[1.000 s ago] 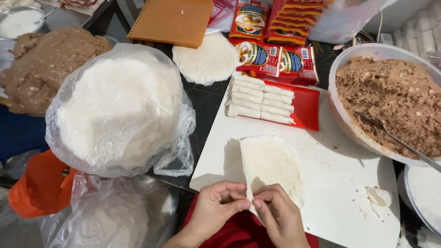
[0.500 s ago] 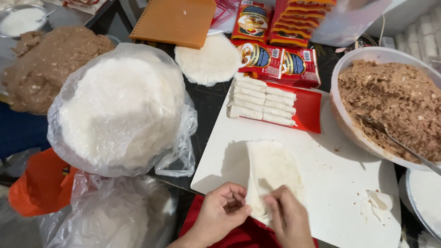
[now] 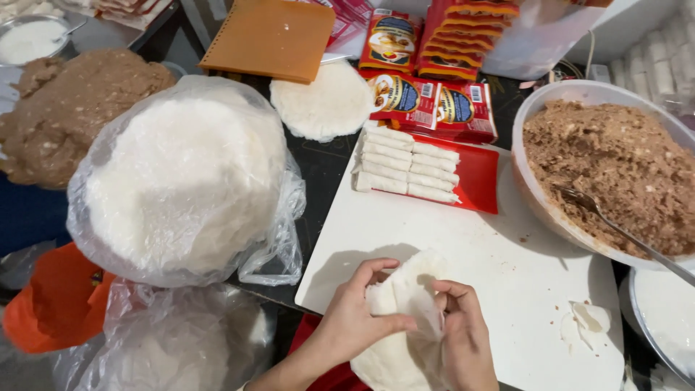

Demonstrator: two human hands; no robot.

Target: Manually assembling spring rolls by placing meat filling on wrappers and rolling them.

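My left hand (image 3: 355, 318) and my right hand (image 3: 463, 337) both pinch a thin white wrapper sheet (image 3: 405, 318) lifted off the near edge of a white cutting board (image 3: 463, 253). The sheet is crumpled and hangs between my fingers. Several finished white rolls (image 3: 409, 172) lie in rows on a red tray (image 3: 478, 177) at the board's far edge. A big white bowl (image 3: 539, 206) of brown minced filling (image 3: 622, 170) stands at the right with a fork (image 3: 615, 228) stuck in it.
A plastic bag holding a stack of round white wrappers (image 3: 181, 174) sits left of the board, with another bag (image 3: 166, 347) below it. A loose round wrapper (image 3: 322, 101), red snack packets (image 3: 427, 94), an orange notebook (image 3: 271, 36) and a brown filling heap (image 3: 69, 108) lie behind.
The wrapper lay flat on the board a second ago. Both hands have since lifted its near end and gathered it up off the board.
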